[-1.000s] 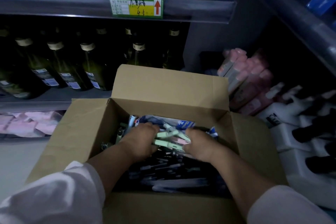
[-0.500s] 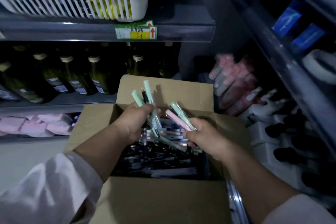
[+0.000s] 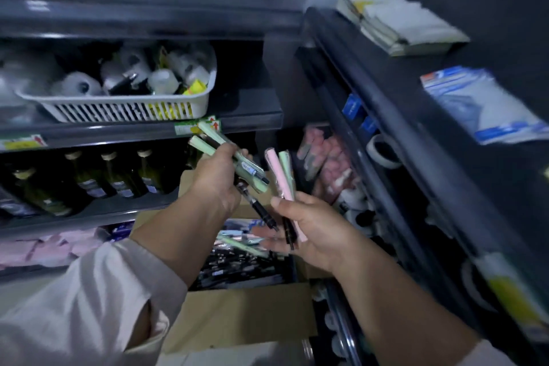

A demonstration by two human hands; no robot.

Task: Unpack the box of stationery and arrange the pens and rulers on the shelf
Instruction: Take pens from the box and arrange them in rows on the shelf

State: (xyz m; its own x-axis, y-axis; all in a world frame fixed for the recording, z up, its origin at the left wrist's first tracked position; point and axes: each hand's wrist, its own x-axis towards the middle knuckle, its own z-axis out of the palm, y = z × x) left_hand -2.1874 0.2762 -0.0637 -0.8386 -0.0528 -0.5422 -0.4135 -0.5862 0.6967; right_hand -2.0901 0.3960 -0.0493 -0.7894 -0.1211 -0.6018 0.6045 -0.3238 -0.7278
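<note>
Green pens (image 3: pixel 208 134) sit gripped in the left hand (image 3: pixel 217 180), pink pen (image 3: pixel 277 172) thumb-pinned in the right hand (image 3: pixel 318 232).

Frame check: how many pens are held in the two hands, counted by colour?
green pens: 3 (two in the left hand, one in the right hand)
pink pen: 1 (right hand)
black pens: 2 (one in each hand)
Total: 6 that can be made out; blur may hide more.
</note>
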